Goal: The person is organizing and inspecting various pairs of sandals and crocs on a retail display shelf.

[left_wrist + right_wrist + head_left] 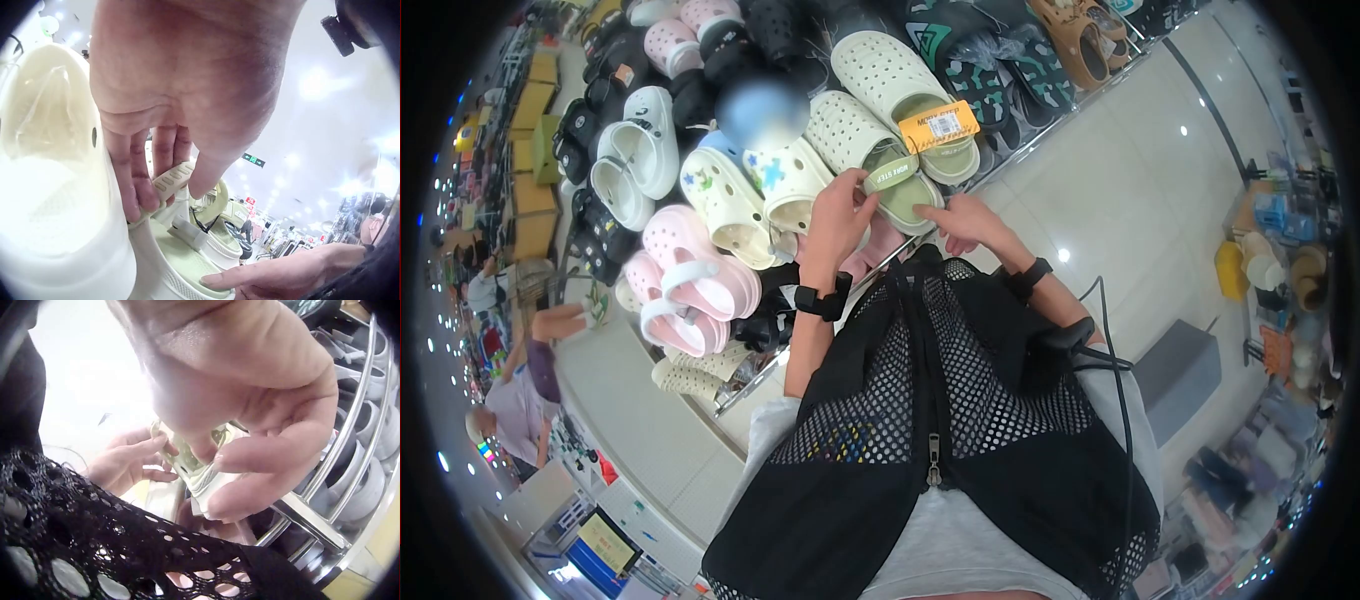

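A pale green clog (pixel 845 130) with a ventilated toe lies on the display, its heel toward me. My left hand (pixel 837 222) pinches the clog's heel strap (pixel 174 180) between thumb and fingers, and the strap stands raised above the opening. On the other side, my right hand (pixel 975 225) grips the heel end, its thumb inside on the green footbed (pixel 187 265) and its fingers curled at the outer wall. In the right wrist view, the right hand (pixel 250 425) covers much of the clog. Beside it lies a matching clog (pixel 885 75) with an orange tag (pixel 940 127).
Cream clogs with charms (pixel 725 205) and pink clogs (pixel 685 265) crowd the left. Dark patterned slippers (pixel 1010 85) lie to the right. A metal rail (pixel 350 437) edges the rack, with more shoes below. A person (pixel 515 410) stands at far left.
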Demonstrator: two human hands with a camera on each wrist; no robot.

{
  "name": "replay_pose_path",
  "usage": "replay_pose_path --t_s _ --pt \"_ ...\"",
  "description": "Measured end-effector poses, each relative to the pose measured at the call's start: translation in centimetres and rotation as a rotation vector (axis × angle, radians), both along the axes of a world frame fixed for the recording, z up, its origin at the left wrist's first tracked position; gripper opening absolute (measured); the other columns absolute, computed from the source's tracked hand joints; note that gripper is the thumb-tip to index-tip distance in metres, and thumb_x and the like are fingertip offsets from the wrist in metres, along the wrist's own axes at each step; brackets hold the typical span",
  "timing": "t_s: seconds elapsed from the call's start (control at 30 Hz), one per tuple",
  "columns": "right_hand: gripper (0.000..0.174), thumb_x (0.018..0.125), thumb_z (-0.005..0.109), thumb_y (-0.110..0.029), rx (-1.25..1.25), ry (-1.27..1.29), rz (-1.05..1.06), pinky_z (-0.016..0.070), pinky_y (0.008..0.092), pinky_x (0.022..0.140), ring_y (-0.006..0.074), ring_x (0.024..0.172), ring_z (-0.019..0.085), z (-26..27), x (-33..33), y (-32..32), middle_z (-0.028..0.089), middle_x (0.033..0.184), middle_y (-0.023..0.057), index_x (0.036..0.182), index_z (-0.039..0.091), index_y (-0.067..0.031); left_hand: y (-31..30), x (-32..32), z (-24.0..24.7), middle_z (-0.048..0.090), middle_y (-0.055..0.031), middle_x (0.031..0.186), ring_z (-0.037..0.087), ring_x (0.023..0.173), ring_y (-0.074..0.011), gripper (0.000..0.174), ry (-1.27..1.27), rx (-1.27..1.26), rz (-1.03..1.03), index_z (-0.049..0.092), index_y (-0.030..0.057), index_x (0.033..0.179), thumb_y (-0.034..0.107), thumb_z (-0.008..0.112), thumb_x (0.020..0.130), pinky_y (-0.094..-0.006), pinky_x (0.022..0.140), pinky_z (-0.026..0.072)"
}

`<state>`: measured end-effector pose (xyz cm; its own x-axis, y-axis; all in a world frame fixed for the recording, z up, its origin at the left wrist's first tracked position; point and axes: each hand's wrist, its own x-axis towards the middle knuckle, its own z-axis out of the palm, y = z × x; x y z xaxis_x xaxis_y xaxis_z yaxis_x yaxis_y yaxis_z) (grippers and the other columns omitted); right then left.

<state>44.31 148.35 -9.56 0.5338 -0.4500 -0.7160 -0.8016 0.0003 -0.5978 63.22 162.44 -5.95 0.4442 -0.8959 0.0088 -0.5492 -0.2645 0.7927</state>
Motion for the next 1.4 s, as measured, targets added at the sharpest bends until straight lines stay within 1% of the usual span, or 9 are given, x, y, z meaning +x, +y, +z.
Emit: replay_pose_path --t_s 0.1,0.37,0.63,0.73,0.9,0.97,1.0,1.07,1.4 --pt "0.079 0.088 0.065 -0.067 0.123 0.005 0.021 0.0577 0.0321 0.047 0.0255 0.058 0.073 -1.1 0.2 -0.5 0.071 0.069 0.0194 0.082 0.07 0.0112 0.0 0.0 0.5 0.071 -0.0158 0.089 0.069 0.077 -0.0238 0.027 -0.005 0.054 -0.013 0.063 -0.0038 0.114 0.01 0.072 0.093 -0.0355 0.075 0.0575" --pt "0.064 0.088 0.075 -0.054 0.303 -0.226 -0.189 0.0524 0.0282 0.045 0.0183 0.051 0.066 -3.4 0.5 -0.6 0.069 0.065 0.0131 0.082 0.071 0.0095 0.1 -0.1 0.7 0.068 -0.019 0.096 0.067 0.086 -0.0345 0.032 -0.107 0.054 -0.061 0.063 -0.0023 0.115 0.011 0.073 0.088 -0.042 0.081 0.0545" --pt "0.064 0.088 0.074 -0.057 0.202 -0.2 -0.161 0.0508 0.0271 0.044 0.017 0.048 0.064 -3.7 0.1 -0.8 0.065 0.059 0.0099 0.071 0.07 0.0044 -0.6 -0.3 0.8 0.069 -0.0126 0.097 0.064 0.096 -0.0336 0.029 -0.264 0.13 -0.221 0.065 0.0036 0.11 0.012 0.074 0.083 -0.043 0.082 0.0524" --pt "0.066 0.087 0.074 -0.063 0.36 -0.153 -0.068 0.0497 0.0244 0.045 0.0133 0.052 0.064 -3.2 -0.9 -2.5 0.066 0.063 0.0065 0.084 0.071 0.0036 -0.7 0.3 1.0 0.069 -0.0123 0.099 0.063 0.098 -0.0336 0.03 -0.219 0.132 -0.25 0.065 0.0043 0.111 0.011 0.074 0.083 -0.0424 0.084 0.0527" --pt "0.065 0.089 0.07 -0.064 0.2 -0.109 -0.079 0.051 0.0243 0.05 0.013 0.063 0.068 -0.2 -4.4 -6.5 0.069 0.076 0.0059 0.102 0.071 -0.0003 -0.8 1.3 1.9 0.069 -0.0133 0.102 0.066 0.095 -0.0317 0.035 -0.059 0.089 -0.289 0.065 0.0035 0.116 0.012 0.076 0.084 -0.0408 0.085 0.0544" --pt "0.067 0.092 0.066 -0.063 0.22 -0.228 -0.342 0.0516 0.0252 0.05 0.0138 0.068 0.069 0.7 -5.0 -7.6 0.07 0.083 0.0061 0.113 0.067 0.0005 -1.0 1.6 2.1 0.068 -0.0136 0.103 0.066 0.095 -0.0357 0.038 0.051 0.184 -0.271 0.064 0.0046 0.117 0.013 0.077 0.083 -0.0435 0.082 0.0539" --pt "0.063 0.095 0.064 -0.058 0.219 -0.214 -0.341 0.0527 0.0261 0.051 0.0143 0.07 0.069 0.8 -5.0 -8.0 0.071 0.088 0.0063 0.119 0.064 0.0007 -1.1 1.8 2.0 0.068 -0.0136 0.103 0.066 0.095 -0.0357 0.038 0.056 0.182 -0.286 0.064 0.0046 0.117 0.013 0.077 0.083 -0.0435 0.082 0.0539" --pt "0.061 0.095 0.064 -0.056 0.215 -0.183 -0.311 0.0527 0.026 0.051 0.0143 0.069 0.069 0.6 -4.2 -8.1 0.071 0.088 0.0066 0.118 0.065 0.0007 -1.3 2.1 1.6 0.07 -0.0129 0.105 0.069 0.08 -0.0271 0.039 0.037 0.175 -0.331 0.064 0.0026 0.121 0.012 0.078 0.085 -0.0372 0.075 0.0571" --pt "0.034 0.093 0.066 -0.035 0.158 -0.362 -0.388 0.0476 0.0247 0.052 0.011 0.068 0.066 -2.0 -2.8 -6.5 0.069 0.085 0.0042 0.103 0.068 -0.0025 -1.4 2.0 1.4 0.071 -0.0134 0.102 0.069 0.079 -0.0269 0.041 0.058 0.202 -0.317 0.064 0.0019 0.121 0.011 0.079 0.084 -0.037 0.073 0.0571"
